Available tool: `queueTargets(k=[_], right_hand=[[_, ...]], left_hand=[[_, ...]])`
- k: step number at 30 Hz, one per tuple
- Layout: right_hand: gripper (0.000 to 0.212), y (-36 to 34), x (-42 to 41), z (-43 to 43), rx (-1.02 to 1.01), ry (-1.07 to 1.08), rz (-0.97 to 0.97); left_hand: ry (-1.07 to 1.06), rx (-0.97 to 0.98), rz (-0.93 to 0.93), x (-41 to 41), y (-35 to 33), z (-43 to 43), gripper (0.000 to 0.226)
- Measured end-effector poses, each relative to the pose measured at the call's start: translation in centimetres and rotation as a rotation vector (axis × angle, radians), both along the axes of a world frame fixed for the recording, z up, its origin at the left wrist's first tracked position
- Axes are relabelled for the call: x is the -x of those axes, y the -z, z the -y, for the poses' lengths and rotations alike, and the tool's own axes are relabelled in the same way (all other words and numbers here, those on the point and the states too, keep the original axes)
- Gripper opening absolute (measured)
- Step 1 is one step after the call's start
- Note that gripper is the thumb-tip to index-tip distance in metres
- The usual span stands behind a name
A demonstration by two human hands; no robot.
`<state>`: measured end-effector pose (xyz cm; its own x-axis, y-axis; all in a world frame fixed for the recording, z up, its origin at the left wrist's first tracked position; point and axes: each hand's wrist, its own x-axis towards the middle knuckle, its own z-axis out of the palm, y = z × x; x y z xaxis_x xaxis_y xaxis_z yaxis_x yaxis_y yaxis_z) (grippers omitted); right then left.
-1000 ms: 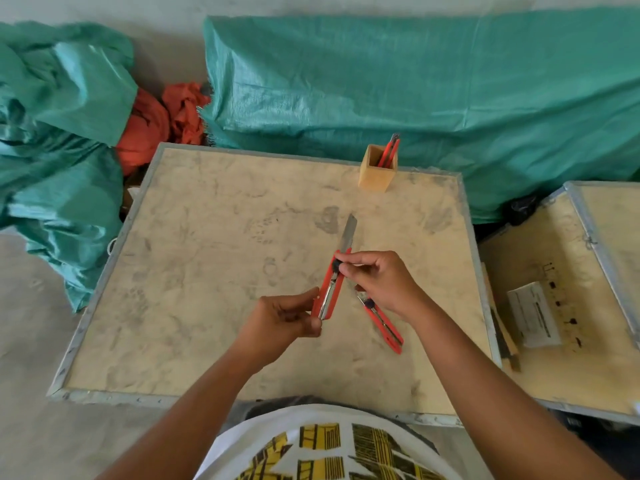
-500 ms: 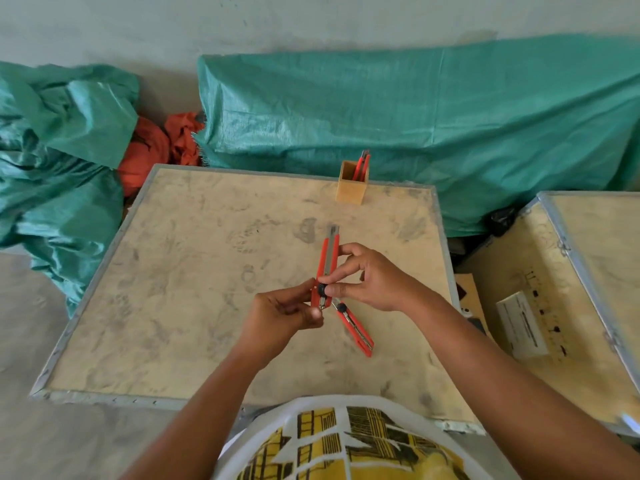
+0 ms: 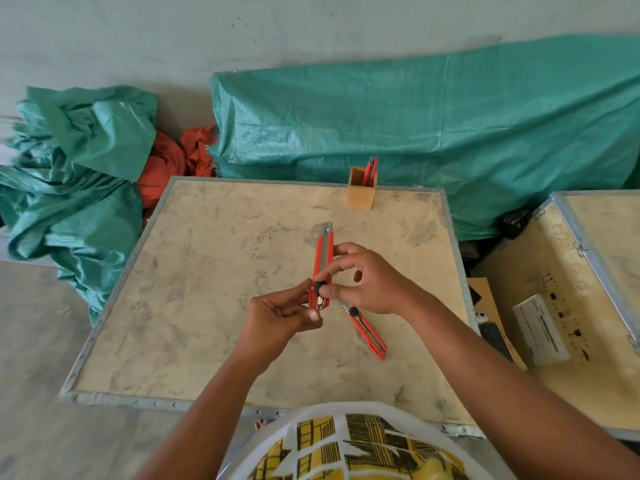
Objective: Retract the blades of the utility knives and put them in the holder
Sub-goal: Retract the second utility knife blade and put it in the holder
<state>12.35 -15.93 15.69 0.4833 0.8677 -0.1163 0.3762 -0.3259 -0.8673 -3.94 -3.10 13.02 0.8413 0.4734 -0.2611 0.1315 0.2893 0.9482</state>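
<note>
I hold a red utility knife (image 3: 323, 261) upright over the middle of the board. My left hand (image 3: 280, 317) pinches its lower end. My right hand (image 3: 367, 280) has thumb and forefinger on the knife's black slider knob. Only a short stub of blade shows at the knife's top end. A second red utility knife (image 3: 369, 336) lies flat on the board below my right hand, partly hidden by it. A small wooden holder (image 3: 361, 195) stands at the board's far edge with one red knife (image 3: 372, 169) standing in it.
The plywood board (image 3: 207, 306) has a metal frame. Green tarps (image 3: 415, 133) lie behind it and to the left, with orange cloth (image 3: 173, 161) between them. To the right is an open wooden case (image 3: 571, 289) holding a white box (image 3: 540, 330).
The long blade that stuck out of the held knife a second ago has slid back into the handle. My right thumb and finger moved down the handle with the slider.
</note>
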Motion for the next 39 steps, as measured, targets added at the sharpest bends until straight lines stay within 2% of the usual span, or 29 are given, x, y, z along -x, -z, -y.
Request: queueTargets(k=[5, 10, 13, 17, 20, 29, 35, 39], right_hand=[[0.022, 0.2, 1.0, -1.4, -0.027, 0.079, 0.086], [0.024, 0.1, 0.8, -1.8, -0.050, 0.073, 0.016], [0.017, 0.4, 0.8, -2.1, -0.072, 0.152, 0.039], [0.018, 1.2, 0.6, -2.3, -0.086, 0.250, 0.044], [0.016, 2.0, -0.4, -2.1, -0.132, 0.299, -0.056], [0.027, 3.4, -7.4, -2.5, -0.151, 0.478, -0.130], [0.030, 2.9, -15.9, -4.6, -0.180, 0.569, -0.131], [0.031, 4.1, -22.3, -6.4, -0.178, 0.622, -0.056]], left_hand=[[0.026, -0.031, 0.002, 0.5, -0.2, -1.2, 0.049], [0.036, -0.031, 0.010, 0.2, -0.3, -2.3, 0.050], [0.071, -0.049, 0.008, -0.5, -0.4, -2.7, 0.051], [0.110, -0.067, -0.004, -1.8, -0.2, -3.4, 0.051], [0.144, -0.087, -0.015, -3.3, 0.0, -3.9, 0.054], [0.226, -0.221, -0.096, -10.9, 1.3, -5.2, 0.054], [0.259, -0.328, -0.109, -20.2, 1.5, -7.0, 0.055], [0.296, -0.443, -0.096, -26.7, 2.3, -8.5, 0.056]])
